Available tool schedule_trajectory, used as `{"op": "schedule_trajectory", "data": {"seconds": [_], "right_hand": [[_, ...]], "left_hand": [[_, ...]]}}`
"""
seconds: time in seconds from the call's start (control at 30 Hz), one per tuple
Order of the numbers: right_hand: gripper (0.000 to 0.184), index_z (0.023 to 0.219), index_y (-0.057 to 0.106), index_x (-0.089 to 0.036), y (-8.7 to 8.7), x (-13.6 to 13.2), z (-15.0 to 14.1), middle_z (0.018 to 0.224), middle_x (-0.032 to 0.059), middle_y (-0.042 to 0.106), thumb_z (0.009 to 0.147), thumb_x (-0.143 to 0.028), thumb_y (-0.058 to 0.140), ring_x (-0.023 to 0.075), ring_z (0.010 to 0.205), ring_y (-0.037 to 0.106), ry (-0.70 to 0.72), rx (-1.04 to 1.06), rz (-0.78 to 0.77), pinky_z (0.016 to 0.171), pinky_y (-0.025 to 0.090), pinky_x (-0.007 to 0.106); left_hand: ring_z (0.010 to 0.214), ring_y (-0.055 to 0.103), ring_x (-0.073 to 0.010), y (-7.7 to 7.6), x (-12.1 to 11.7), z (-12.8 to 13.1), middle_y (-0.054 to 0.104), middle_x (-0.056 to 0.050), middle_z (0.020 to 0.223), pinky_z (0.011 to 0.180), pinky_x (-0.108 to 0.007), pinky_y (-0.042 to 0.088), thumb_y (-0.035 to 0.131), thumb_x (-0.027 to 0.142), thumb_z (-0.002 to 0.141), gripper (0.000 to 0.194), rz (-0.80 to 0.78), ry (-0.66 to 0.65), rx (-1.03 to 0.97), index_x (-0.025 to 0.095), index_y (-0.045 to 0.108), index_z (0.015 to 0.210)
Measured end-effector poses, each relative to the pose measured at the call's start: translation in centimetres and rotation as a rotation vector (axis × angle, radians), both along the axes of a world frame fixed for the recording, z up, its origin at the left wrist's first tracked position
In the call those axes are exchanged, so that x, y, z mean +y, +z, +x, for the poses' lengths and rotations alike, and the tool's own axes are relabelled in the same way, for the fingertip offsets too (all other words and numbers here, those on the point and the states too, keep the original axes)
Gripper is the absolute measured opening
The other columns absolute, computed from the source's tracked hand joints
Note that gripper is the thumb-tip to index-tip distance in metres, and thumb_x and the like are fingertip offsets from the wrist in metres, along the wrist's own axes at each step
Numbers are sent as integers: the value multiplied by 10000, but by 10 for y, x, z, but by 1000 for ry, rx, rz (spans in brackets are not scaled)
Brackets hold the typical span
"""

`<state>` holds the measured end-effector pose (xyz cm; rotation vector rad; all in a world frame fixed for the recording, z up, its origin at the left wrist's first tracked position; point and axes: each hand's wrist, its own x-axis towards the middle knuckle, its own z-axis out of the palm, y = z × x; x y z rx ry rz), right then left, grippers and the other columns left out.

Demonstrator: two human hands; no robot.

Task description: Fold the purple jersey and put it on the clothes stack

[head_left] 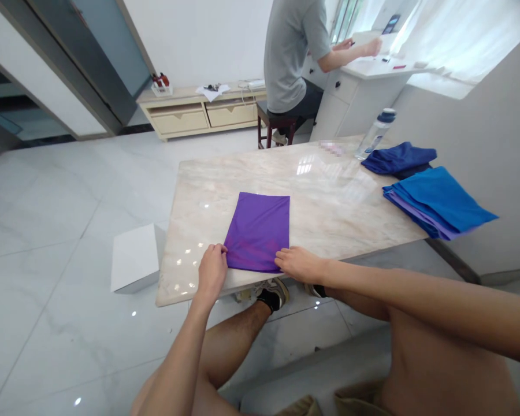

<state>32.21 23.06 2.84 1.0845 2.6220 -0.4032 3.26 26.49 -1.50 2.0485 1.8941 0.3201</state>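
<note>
A folded purple cloth [260, 231] lies flat on the marble-patterned table [329, 225], close to the table's near edge. Its kind of garment cannot be made out. At its left edge, near the lower corner, the fingers of my left hand [213, 268] pinch the fabric. My right hand [302, 264] has its curled fingers on the right near corner, closed on the cloth. Slight creases run across the purple surface. To the right sits a stack of folded blue and lilac cloths [444, 199], partly over the table's edge.
Behind the stack lies a bunched dark blue cloth [398, 159], beside a clear water bottle [375, 136]. A white box [135, 258] stands on the floor to the left. Beyond the table, a person in a grey shirt [288, 58] sits on a stool at a white desk [351, 86].
</note>
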Motion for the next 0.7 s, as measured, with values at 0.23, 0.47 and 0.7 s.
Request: {"op": "schedule_trajectory", "data": {"seconds": [0.23, 0.47, 0.7], "right_hand": [[158, 1014, 823, -184, -8, 28, 42, 1054, 100, 822, 1019, -178, 665, 233, 1009, 761, -500, 404, -164, 937, 547, 299], [327, 1171, 696, -135, -38, 61, 42, 1081, 118, 804, 864, -136, 811, 212, 867, 787, -1410, 825, -355, 785, 653, 314], [358, 826, 641, -164, -33, 67, 26, 705, 38, 700, 917, -385, 908, 123, 604, 645, -1441, 832, -806, 563, 563, 222]], "left_hand": [[1213, 677, -346, 1, -1, 9, 680, -188, 1274, 1059, -465, 561, 580, 181, 1008, 274, 105, -18, -11, 170, 676, 1265], [1235, 711, -349, -11, 51, 42, 735, -233, 1285, 1122, -473, 523, 592, 298, 1045, 342, 54, 62, -185, 129, 616, 1341], [961, 777, -324, 1, 84, 16, 788, -76, 801, 833, -341, 551, 799, 609, 870, 432, -330, 254, -493, 181, 753, 903]]}}
